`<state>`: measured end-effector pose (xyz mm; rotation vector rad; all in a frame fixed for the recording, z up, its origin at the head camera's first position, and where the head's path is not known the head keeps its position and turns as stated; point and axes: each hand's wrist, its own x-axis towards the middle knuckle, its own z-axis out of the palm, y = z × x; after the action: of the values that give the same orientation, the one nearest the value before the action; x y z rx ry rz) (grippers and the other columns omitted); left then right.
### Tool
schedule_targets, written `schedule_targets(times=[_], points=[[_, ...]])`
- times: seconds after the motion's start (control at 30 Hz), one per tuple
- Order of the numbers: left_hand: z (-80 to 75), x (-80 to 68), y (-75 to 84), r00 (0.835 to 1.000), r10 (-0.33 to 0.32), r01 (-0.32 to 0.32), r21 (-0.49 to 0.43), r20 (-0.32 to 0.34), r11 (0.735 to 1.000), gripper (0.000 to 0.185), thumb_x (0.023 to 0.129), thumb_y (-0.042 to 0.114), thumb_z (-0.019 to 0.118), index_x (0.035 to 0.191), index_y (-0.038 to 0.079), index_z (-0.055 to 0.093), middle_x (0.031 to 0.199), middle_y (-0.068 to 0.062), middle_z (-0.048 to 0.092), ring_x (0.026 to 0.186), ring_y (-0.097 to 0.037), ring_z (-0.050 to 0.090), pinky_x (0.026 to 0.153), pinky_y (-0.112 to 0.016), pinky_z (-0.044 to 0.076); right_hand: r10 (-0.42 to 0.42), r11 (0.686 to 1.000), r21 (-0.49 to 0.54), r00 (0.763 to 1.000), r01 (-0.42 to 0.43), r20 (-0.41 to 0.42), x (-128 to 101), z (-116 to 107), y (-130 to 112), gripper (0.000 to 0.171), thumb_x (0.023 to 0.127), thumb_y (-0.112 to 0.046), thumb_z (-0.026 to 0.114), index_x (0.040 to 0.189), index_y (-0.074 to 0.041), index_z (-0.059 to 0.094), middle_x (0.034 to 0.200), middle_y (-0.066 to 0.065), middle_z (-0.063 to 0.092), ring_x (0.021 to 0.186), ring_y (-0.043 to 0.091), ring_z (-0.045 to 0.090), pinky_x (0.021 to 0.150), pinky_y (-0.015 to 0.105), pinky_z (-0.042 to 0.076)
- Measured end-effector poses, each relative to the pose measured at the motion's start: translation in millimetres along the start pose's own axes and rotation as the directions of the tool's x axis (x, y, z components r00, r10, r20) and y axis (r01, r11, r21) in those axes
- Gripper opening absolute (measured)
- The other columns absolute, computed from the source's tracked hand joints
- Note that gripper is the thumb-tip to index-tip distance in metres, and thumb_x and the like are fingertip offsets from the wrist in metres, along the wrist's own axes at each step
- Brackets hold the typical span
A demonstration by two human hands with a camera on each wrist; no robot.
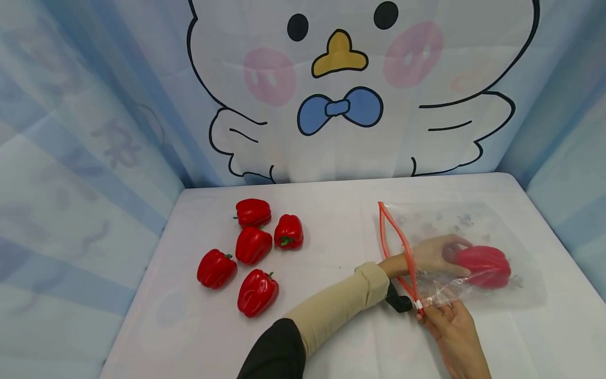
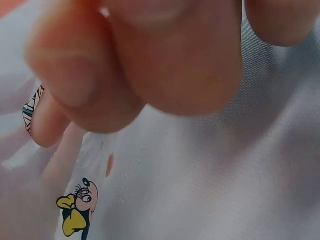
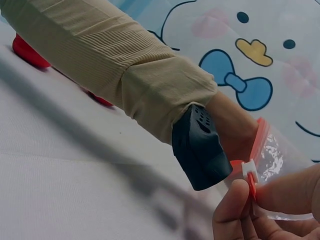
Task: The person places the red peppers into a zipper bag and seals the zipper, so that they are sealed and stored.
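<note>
One white bench (image 1: pixel 331 337) carries everything, set against a backdrop printed with a cartoon duck (image 1: pixel 338 89) wearing a blue bow tie. A clear zip bag (image 1: pixel 473 221) with a red zipper strip lies on the right half of the bench, its mouth facing left and gaping wide. Five red bell peppers (image 1: pixel 253 252) sit in a loose cluster on the left half, well apart from the bag. A sixth red pepper (image 1: pixel 485 266) lies inside the bag, near its far right end.

The left hand (image 1: pixel 433 255), on a forearm in a beige sleeve (image 1: pixel 338 302), reaches in through the open mouth of the bag and curls its fingers round the left end of the pepper inside. In the left wrist view its fingers (image 2: pixel 150 65) fill the frame, blurred, over the white cloth. A black wrist mount (image 3: pixel 200 145) sits just beside the bag's rim.

The right hand (image 1: pixel 452 326) rests at the near corner of the bag, thumb and forefinger pinching the white zipper slider (image 3: pixel 249 171) on the red strip.
</note>
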<state>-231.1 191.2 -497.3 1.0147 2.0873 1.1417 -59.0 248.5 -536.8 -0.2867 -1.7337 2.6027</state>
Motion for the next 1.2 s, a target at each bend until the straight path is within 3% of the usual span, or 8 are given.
schedule_targets(times=[0.3, 0.47, 0.6, 0.73, 0.87, 1.03, 1.1, 1.2], points=[[3.3, -0.4, -3.2, 1.0, -0.013, 0.014, -0.063, 0.018, 0.998, 0.053, 0.091, 0.02, 0.08, 0.139, 0.018, 0.057, 0.133, 0.009, 0.066, 0.108, 0.008, 0.062, 0.089, -0.005, 0.046, 0.043, 0.999, -0.012, 0.998, -0.044, -0.035, 0, -1, 1, 0.035, 0.106, 0.0, 0.053, 0.134, -0.019, 0.043, 0.099, -0.008, 0.067, 0.087, 0.006, 0.067, 0.079, 0.02, 0.06], [-1.2, -4.1, -10.1, 0.998, 0.049, -0.048, -0.011, 0.029, 0.999, 0.048, 0.094, 0.02, 0.077, 0.139, 0.015, 0.059, 0.133, 0.005, 0.067, 0.108, 0.009, 0.061, 0.091, -0.003, 0.043, 0.036, 0.999, -0.009, 0.999, -0.037, -0.033, -1, 1, 4, 0.033, 0.106, 0.0, 0.053, 0.132, -0.018, 0.043, 0.1, -0.009, 0.068, 0.087, 0.006, 0.068, 0.079, 0.02, 0.06], [-13.8, -14.4, -19.9, 0.994, 0.106, -0.106, -0.019, -0.009, 0.994, 0.042, 0.099, 0.019, 0.07, 0.139, 0.011, 0.062, 0.135, -0.001, 0.069, 0.109, 0.007, 0.061, 0.093, -0.004, 0.044, 0.039, 0.999, -0.012, 0.999, -0.04, -0.037, 0, 3, 4, 0.032, 0.107, 0.0, 0.053, 0.132, -0.018, 0.044, 0.101, -0.008, 0.068, 0.087, 0.007, 0.068, 0.081, 0.02, 0.061], [-28.0, -30.5, -30.7, 0.988, 0.126, -0.133, -0.078, -0.084, 0.988, 0.037, 0.102, 0.015, 0.064, 0.137, 0.005, 0.064, 0.137, -0.01, 0.068, 0.122, -0.004, 0.062, 0.101, -0.009, 0.045, 0.105, 0.992, -0.064, 0.992, -0.11, -0.076, 1, 5, 0, 0.033, 0.107, -0.007, 0.056, 0.134, -0.02, 0.043, 0.102, -0.011, 0.067, 0.089, 0.005, 0.067, 0.082, 0.02, 0.061], [-37.6, -44.7, -34.1, 0.984, 0.055, -0.063, -0.042, -0.17, 0.997, 0.034, 0.102, 0.02, 0.065, 0.134, 0.007, 0.068, 0.136, -0.009, 0.07, 0.127, -0.005, 0.062, 0.1, -0.009, 0.045, 0.13, 0.984, -0.106, 0.986, -0.141, -0.1, 1, 7, -3, 0.031, 0.107, -0.011, 0.057, 0.133, -0.021, 0.044, 0.102, -0.013, 0.067, 0.089, 0.005, 0.067, 0.083, 0.02, 0.061], [-47.2, -61.5, -31.0, 0.958, -0.068, 0.08, 0.03, -0.277, 0.996, 0.026, 0.098, 0.011, 0.066, 0.123, 0.004, 0.07, 0.119, -0.01, 0.075, 0.095, -0.007, 0.068, 0.073, -0.012, 0.049, 0.077, 0.994, -0.077, 0.994, -0.082, -0.073, 0, 8, -1, 0.023, 0.106, -0.005, 0.057, 0.124, -0.019, 0.053, 0.1, -0.009, 0.068, 0.086, 0.008, 0.068, 0.082, 0.022, 0.062], [-51.2, -70.0, -29.5, 0.944, -0.08, 0.112, 0.082, -0.319, 0.99, 0.023, 0.097, 0.01, 0.066, 0.119, 0.004, 0.07, 0.115, -0.009, 0.075, 0.087, -0.007, 0.066, 0.067, -0.013, 0.048, 0.054, 0.996, -0.062, 0.997, -0.058, -0.06, 0, 9, 0, 0.02, 0.106, -0.004, 0.056, 0.121, -0.017, 0.056, 0.1, -0.008, 0.069, 0.086, 0.008, 0.069, 0.081, 0.022, 0.062], [-56.4, -83.9, -28.4, 0.928, -0.051, 0.118, 0.16, -0.368, 0.98, 0.02, 0.1, 0.015, 0.065, 0.119, 0.008, 0.07, 0.116, -0.006, 0.074, 0.091, -0.008, 0.065, 0.073, -0.013, 0.048, 0.029, 0.999, -0.038, 0.999, -0.031, -0.046, 1, 11, 1, 0.018, 0.106, -0.002, 0.055, 0.118, -0.015, 0.059, 0.099, -0.008, 0.07, 0.085, 0.008, 0.069, 0.081, 0.023, 0.062]])
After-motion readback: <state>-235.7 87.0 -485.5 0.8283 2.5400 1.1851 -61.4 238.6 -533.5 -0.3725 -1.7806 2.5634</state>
